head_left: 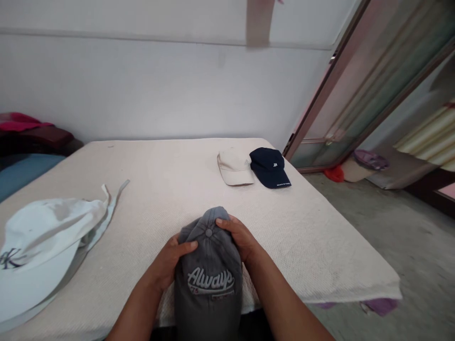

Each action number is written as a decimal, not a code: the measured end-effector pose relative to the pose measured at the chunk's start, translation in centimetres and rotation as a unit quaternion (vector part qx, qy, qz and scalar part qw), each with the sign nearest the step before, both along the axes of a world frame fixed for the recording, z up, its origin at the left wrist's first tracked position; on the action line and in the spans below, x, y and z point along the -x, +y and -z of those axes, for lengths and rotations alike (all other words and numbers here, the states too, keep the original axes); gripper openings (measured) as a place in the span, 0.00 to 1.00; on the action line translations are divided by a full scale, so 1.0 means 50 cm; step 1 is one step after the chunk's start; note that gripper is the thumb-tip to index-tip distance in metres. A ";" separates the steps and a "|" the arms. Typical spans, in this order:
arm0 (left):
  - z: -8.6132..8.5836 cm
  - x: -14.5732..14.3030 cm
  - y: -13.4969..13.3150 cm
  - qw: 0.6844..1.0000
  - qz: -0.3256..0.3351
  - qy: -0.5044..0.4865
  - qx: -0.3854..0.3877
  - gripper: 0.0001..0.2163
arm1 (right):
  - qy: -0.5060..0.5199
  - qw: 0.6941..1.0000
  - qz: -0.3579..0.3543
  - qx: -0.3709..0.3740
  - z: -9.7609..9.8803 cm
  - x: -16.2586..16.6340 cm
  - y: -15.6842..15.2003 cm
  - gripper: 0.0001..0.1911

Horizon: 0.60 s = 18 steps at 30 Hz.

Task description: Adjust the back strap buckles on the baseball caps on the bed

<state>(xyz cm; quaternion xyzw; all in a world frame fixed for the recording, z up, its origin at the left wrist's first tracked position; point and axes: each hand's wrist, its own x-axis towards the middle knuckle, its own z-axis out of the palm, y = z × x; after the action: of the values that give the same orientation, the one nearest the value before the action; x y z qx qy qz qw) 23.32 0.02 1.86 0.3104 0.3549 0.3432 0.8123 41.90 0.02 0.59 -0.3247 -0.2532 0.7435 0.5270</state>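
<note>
A grey baseball cap (209,255) with "Always" stitched in light letters is held at the table's front edge, its brim toward me. My left hand (172,258) grips its left side, thumb on top of the crown and fingers hidden behind. On the opposite side my right hand (238,234) pinches the crown near the top button, with the other fingers mostly underneath. Farther back lie a cream cap (234,166) and a navy cap (268,166), side by side and touching or nearly so. At the left rests a white cap (46,237) with dark letters, its strap ends loose, over another pale brim.
A cream textured cloth (159,180) covers the table, which meets a white wall (170,90) at the back. Left of it are a blue surface (28,170) and a pink cloth (21,121). A framed glass door (337,94) and concrete floor (362,213) lie to the right.
</note>
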 end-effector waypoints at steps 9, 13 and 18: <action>0.006 0.013 0.026 0.986 -0.138 -0.086 0.048 0.14 | -0.063 0.985 -0.142 -0.076 -0.023 -0.025 -0.022 0.21; 0.008 0.032 0.041 0.974 -0.179 -0.092 0.102 0.10 | -0.068 0.976 -0.200 -0.046 -0.011 -0.025 -0.029 0.22; 0.007 0.029 0.046 0.966 -0.202 -0.112 0.115 0.12 | -0.012 0.999 -0.037 -0.029 -0.005 -0.009 -0.018 0.18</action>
<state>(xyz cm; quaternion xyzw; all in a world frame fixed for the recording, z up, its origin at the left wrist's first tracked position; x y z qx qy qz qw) 21.84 2.32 1.49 0.0965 0.3541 0.4892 0.7912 42.37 -0.88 0.82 -0.3087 -0.2927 0.7508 0.5054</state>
